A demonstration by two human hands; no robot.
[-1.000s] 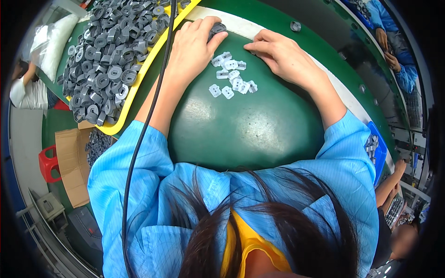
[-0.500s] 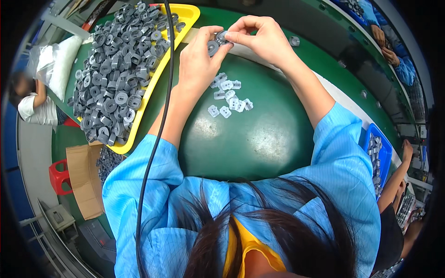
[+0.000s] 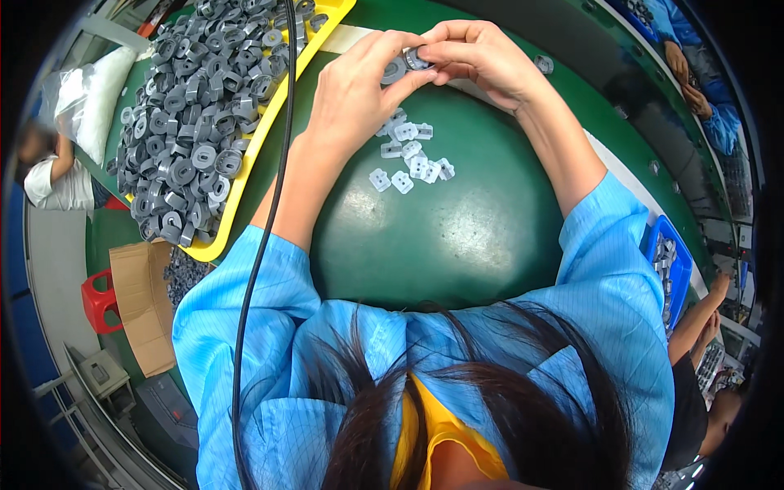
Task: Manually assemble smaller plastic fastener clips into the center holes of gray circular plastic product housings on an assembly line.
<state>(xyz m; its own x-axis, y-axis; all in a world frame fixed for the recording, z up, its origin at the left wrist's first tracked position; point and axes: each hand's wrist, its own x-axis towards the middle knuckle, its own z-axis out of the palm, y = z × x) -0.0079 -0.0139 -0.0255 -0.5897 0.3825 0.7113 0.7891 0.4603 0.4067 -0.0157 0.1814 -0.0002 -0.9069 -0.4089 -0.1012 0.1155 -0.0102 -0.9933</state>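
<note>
My left hand (image 3: 355,90) and my right hand (image 3: 490,64) meet over the far side of the green table (image 3: 425,245). Between their fingertips is a grey round plastic part (image 3: 419,58) with a ring-shaped edge. A second grey round part (image 3: 394,72) sits inside the curl of my left thumb and fingers. My right thumb and fingers pinch the first part from the right; fingers cover some of it. Just nearer to me, several small translucent white plastic pieces (image 3: 411,149) lie scattered on the table.
To the left, a yellow tray (image 3: 263,139) is heaped with grey round parts (image 3: 184,122). A black cable (image 3: 278,180) hangs across the view by my left arm. A blue bin (image 3: 671,261) stands at the right. Co-workers' hands (image 3: 690,82) show at far right.
Both hands have shifted slightly to the right with the grey parts. My right fingers have closed further around the first part. The view has moved a little.
</note>
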